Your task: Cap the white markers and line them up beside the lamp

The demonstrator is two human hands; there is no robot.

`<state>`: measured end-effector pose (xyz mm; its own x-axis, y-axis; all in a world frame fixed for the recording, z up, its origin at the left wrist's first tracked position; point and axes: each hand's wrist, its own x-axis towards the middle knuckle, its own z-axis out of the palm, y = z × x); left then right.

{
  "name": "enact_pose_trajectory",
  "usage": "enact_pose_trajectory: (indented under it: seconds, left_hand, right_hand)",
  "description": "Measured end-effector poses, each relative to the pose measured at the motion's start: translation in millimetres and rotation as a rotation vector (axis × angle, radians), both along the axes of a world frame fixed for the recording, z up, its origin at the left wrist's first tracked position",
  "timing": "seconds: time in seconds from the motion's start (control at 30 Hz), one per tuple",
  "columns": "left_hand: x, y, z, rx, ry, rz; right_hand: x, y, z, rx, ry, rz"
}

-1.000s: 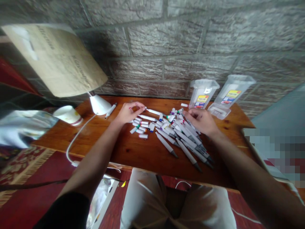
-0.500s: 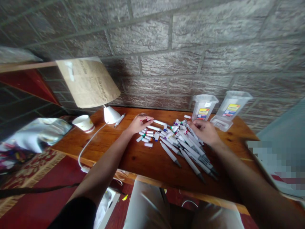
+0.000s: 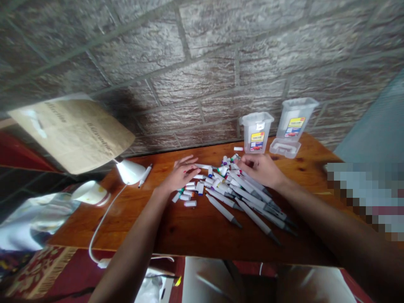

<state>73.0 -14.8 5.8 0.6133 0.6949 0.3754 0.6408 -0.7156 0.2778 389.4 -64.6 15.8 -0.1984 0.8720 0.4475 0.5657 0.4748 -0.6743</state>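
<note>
Brown wood surface (image 3: 195,235), grey stone-block wall (image 3: 214,80) behind it. Reference = marker pile (image 3: 248,196), near to far.

Legs (image 3: 210,284) in light trousers: nearer than the pile, past the surface's front edge. Pile sits mid-surface: white barrels, grey ends mostly toward the person and right; a few markers fan out on its near side. Loose caps (image 3: 190,203), white with coloured bands: clustered left of the pile, more mixed into its far-left part.

Left hand (image 3: 181,174): left of the pile, above the cap cluster, fingers loosely spread, thumb by the end of one marker (image 3: 204,168). Can't tell if it has a grip on it.

Right hand (image 3: 259,168): over the pile's far-right side, fingers curled in, thumb near fingertips. Contents, if any, hidden.

Paper cup (image 3: 90,192): well left of the pile. Lamp (image 3: 129,172), printed brown shade: also left, single marker (image 3: 145,176) beside its base. Two clear tubs (image 3: 258,130), labelled: beyond the pile, rightward; clear lid (image 3: 285,148) in front of the right one.
</note>
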Motion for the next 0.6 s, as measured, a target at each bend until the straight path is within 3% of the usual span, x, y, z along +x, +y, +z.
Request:
enact_pose_trajectory:
  seconds: [0.17,0.43,0.6]
  left_hand:
    - [2,-1,-1.9,-0.019,0.05,-0.01]
    - [-1,-7,11.9,-0.004,0.035,-0.019]
    - [-12,-7,16.5,-0.043,-0.075,0.043]
  right_hand:
    - [2,2,-0.1,-0.002,0.012,0.072]
    - [6,2,4.8,-0.012,0.007,0.014]
    - [7,3,1.5,-0.023,-0.013,0.011]
